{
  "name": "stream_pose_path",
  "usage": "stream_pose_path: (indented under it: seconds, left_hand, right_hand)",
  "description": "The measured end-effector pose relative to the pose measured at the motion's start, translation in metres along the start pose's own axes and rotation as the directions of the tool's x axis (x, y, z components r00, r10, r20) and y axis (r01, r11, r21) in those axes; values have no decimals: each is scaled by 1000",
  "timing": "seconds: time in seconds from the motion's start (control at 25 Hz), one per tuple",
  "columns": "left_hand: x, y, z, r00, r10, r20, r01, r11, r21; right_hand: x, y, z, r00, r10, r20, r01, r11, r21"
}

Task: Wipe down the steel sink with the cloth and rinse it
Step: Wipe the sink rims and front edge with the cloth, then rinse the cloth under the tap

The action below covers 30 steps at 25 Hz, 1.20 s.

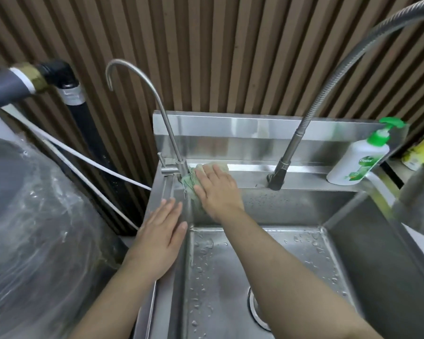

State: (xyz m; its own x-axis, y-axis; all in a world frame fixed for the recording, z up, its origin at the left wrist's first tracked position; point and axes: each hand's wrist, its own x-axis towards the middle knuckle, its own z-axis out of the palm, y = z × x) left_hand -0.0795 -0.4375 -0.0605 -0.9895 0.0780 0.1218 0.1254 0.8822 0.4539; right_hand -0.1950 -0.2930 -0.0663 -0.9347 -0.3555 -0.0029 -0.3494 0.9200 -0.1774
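Wiping looked half done to me — my right hand [216,192], fingers straight and together, pressed the cloth [189,181] on the back-left ledge of the sink [250,177] by the thin faucet [171,139]; my left hand [159,238] lay flat on the rim. Rinsing remained.

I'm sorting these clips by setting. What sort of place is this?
Likely a kitchen or utility wash area: a steel sink with a slim curved tap and a hose tap, plus a pump soap bottle on its back ledge.
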Motion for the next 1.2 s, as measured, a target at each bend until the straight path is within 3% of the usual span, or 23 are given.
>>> stream_pose_path:
  seconds: [0.12, 0.24, 0.36, 0.52, 0.6, 0.64, 0.68, 0.76, 0.8, 0.88, 0.92, 1.0, 1.12, 1.2]
  left_hand:
    - [-3, -2, 4, 1000, -3, 28, 3, 1000, -8]
    - [-2, -4, 3, 999, 8, 48, -8, 1000, -10]
    - [-2, -5, 2, 998, 26, 55, -27, 1000, 7]
    - [-5, 7, 2, 999, 52, -5, -52, 998, -34]
    - [-9, 25, 5, 998, 55, -16, -57, 985, -164]
    - [-12, 35, 8, 1000, 11, 20, -5, 962, -273]
    - [-16, 46, 11, 995, -46, 91, 78, 917, -391]
    - [-23, 71, 19, 958, -142, 248, 266, 761, -592]
    - [-28, 85, 22, 940, -152, 306, 325, 670, -667]
    - [-36, 116, 24, 933, -105, 343, 349, 487, -800]
    - [-41, 131, 25, 928, -102, 359, 369, 388, -844]
    - [-46, 152, 24, 885, -121, 449, 465, 250, -849]
    - [-56, 173, 25, 822, -42, 568, 566, 167, -807]
    - [-61, 185, 24, 830, 4, 557, 549, 164, -819]
  right_hand:
    - [-4, 36, -6, 984, 178, -33, -176, 983, 46]
    - [-8, 55, -9, 909, 415, -36, -401, 897, 187]
    - [-15, 52, -8, 907, 419, -33, -409, 899, 158]
    - [-40, 49, -10, 943, 319, -91, -316, 948, 42]
    - [-64, 46, -13, 947, 304, -100, -281, 939, 200]
    - [-81, 43, -14, 931, 347, -110, -285, 883, 373]
    - [-102, 39, -18, 890, 448, -91, -316, 747, 585]
    - [-143, 33, -32, 788, 609, 89, -278, 224, 934]
    - [-163, 32, -41, 783, 597, 173, -192, -32, 981]
    - [-192, 37, -58, 840, 504, 199, 1, -369, 929]
    - [-203, 40, -67, 866, 463, 188, 58, -466, 883]
    - [-217, 42, -78, 890, 420, 178, 92, -548, 832]
    - [-239, 57, -91, 895, 406, 185, 108, -599, 793]
    - [-256, 77, -100, 911, 355, 210, 47, -596, 802]
